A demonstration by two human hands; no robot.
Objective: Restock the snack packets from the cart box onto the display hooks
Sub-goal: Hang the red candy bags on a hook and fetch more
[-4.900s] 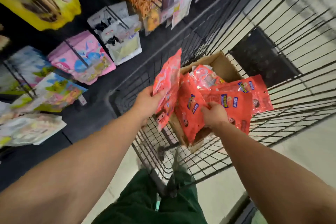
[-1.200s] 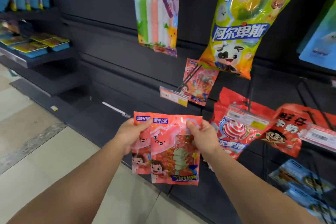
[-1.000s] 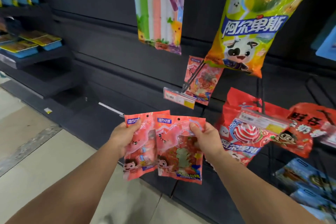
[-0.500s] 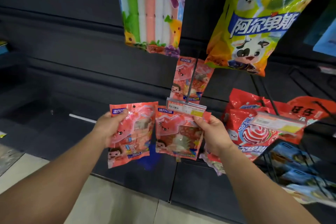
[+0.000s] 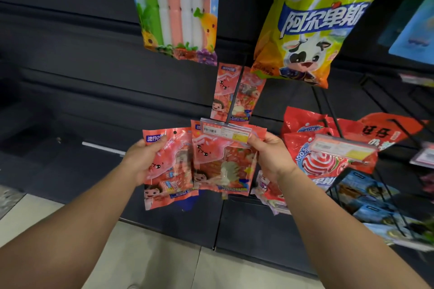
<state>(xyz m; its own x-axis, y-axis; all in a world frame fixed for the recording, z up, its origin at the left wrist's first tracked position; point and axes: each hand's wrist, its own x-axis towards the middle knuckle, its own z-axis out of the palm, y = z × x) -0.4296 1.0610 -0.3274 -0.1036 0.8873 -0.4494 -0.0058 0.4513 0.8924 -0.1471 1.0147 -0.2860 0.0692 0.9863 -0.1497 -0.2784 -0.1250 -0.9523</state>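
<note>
My left hand [image 5: 143, 159] grips a pink-red snack packet [image 5: 169, 171] by its upper left corner. My right hand [image 5: 270, 159] holds a matching packet [image 5: 220, 159] by its right edge, top pressed up right behind the price tag [image 5: 225, 129] at the tip of a black display hook [image 5: 234, 98]. One packet of the same kind [image 5: 237, 91] hangs further back on that hook. More packets [image 5: 270, 192] show under my right wrist; I cannot tell what holds them. The cart box is out of view.
A striped candy bag [image 5: 176, 7] and a yellow-green cow bag [image 5: 312, 21] hang above. Red lollipop bags [image 5: 317, 152] with their own price tag hang to the right, blue packets [image 5: 366, 197] below them. The dark wall panel [image 5: 70, 77] is bare at left; pale floor tiles [image 5: 152, 258] lie below.
I have turned from the cart to the display wall. Both hands have spread the two packets apart, and the right one has risen up to the hook's price tag.
</note>
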